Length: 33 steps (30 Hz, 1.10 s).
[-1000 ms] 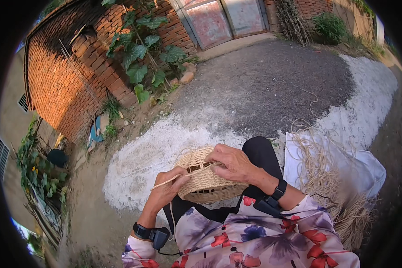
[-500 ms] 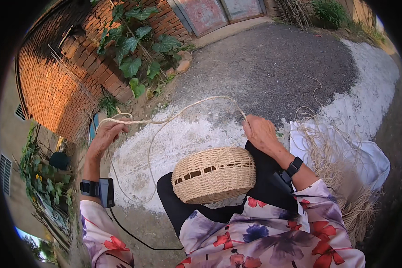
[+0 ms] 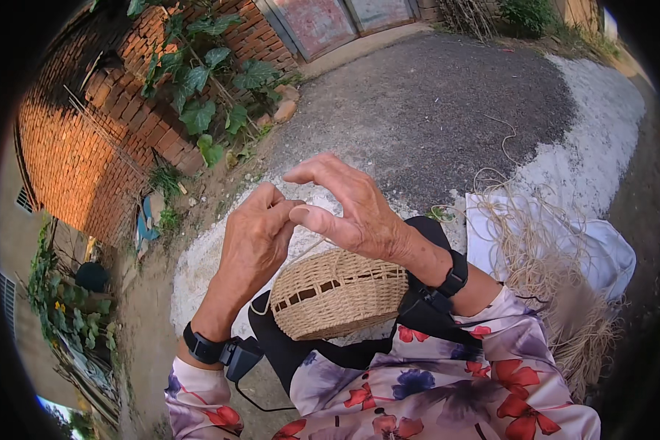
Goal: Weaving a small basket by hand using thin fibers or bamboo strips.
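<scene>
My left hand (image 3: 251,233) is raised above my lap with its fingers curled in. It appears pinched on the pale twisted cord (image 3: 307,251), though the fingertips are partly hidden. Close beside it, my right hand (image 3: 356,209) has its thumb and forefinger spread apart around the left fingertips; its other fingers are out of sight. The cord shows below the hands and runs down by the basket's left side. A woven straw basket (image 3: 341,304) with a row of gaps round its side rests on my lap, tipped, and no hand touches it.
To the right, a tangled heap of cord (image 3: 557,271) lies over a white sheet (image 3: 614,253). A black cable (image 3: 253,400) hangs from the device on my left wrist. Leafy plants (image 3: 198,114) and a brick wall (image 3: 81,161) stand at the left.
Both hands have come together from wide apart, the left moving right and the right moving left. The long cord loop stretched between them is gone from view, and the right thumb and forefinger have opened.
</scene>
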Motion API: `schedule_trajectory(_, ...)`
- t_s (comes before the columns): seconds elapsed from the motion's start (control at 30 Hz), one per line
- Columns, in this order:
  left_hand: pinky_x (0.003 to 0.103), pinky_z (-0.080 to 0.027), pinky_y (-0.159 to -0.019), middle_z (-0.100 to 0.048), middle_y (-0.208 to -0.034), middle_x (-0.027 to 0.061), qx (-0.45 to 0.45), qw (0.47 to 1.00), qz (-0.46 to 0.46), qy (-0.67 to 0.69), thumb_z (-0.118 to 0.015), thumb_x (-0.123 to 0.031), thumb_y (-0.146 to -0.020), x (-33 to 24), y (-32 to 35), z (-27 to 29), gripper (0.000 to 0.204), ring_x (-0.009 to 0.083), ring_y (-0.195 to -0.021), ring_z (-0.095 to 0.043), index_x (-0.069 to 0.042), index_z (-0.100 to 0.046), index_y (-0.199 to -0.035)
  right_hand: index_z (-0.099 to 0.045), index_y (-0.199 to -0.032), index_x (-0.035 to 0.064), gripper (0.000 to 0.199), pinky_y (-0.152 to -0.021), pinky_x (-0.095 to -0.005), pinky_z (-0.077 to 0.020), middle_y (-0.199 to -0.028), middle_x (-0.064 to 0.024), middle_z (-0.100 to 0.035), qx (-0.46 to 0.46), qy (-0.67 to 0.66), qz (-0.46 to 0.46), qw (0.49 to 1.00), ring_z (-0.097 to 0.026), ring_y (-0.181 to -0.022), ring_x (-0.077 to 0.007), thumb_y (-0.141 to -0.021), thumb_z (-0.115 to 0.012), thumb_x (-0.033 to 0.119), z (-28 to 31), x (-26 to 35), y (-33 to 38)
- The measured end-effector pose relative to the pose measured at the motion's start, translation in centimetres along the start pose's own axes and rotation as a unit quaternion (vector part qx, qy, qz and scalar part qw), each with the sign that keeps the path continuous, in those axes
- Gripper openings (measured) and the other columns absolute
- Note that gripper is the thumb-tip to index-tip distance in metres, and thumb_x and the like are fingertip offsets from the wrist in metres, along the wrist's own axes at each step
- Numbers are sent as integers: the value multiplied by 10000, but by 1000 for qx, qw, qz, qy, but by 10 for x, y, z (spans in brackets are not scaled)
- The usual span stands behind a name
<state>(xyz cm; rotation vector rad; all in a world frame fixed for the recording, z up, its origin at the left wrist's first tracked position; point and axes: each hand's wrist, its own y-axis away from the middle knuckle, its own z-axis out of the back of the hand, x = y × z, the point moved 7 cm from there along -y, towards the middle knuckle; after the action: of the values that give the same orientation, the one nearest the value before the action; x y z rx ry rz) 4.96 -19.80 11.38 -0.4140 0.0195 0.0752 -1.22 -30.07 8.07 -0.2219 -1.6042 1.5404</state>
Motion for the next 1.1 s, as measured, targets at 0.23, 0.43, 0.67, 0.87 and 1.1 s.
schedule_trajectory(0.23, 317, -473, -572, -572, -746, 81, -119, 983, 111, 84, -661, 50, -777, 2, 18, 10, 157, 210, -662, -594, -41, -672, -905, -518, -1155, 19, 524, -670, -300, -460, -825, -58, -555, 154, -478, -289, 815, -562, -766, -131, -1001, -394, 504, -67, -23, 44)
schedule_trajectory(0.43, 259, -419, -569, -561, -791, 57, -180, 964, 181, 73, -735, -32, -759, -14, 44, -19, 217, 130, -632, -528, -50, -613, -937, -582, -1067, 57, 264, -480, -189, -288, -688, 60, -426, 39, -256, -389, 884, -336, -559, -17, -1006, -478, 292, -8, -73, 62)
schedule_trajectory(0.67, 366, -336, -676, -532, -746, 13, 31, 999, 38, -7, -759, -111, -691, -66, 53, -89, 143, 218, -743, -494, -126, -669, -802, -583, -1108, 63, 213, -463, -159, -272, -760, 49, -494, -1, -315, -437, 842, -346, -559, 8, -989, -522, 230, 11, -92, 99)
schedule_trajectory(0.87, 367, -324, -673, -524, -726, 17, 96, 995, 32, -14, -744, -128, -695, -74, 40, -99, 114, 213, -737, -502, -126, -671, -782, -574, -1116, 55, 232, -463, -158, -278, -803, 31, -535, 3, -374, -459, 806, -355, -558, 9, -982, -530, 239, 7, -94, 128)
schedule_trajectory(1.1, 386, -377, -635, -541, -679, 49, 189, 980, 34, -44, -683, -127, -684, -72, 29, -113, 63, 243, -687, -568, -102, -626, -694, -574, -1082, 2, 233, -629, -232, -402, -810, -13, -558, 57, -233, -398, 885, -477, -704, -63, -973, -512, 199, 34, -69, 140)
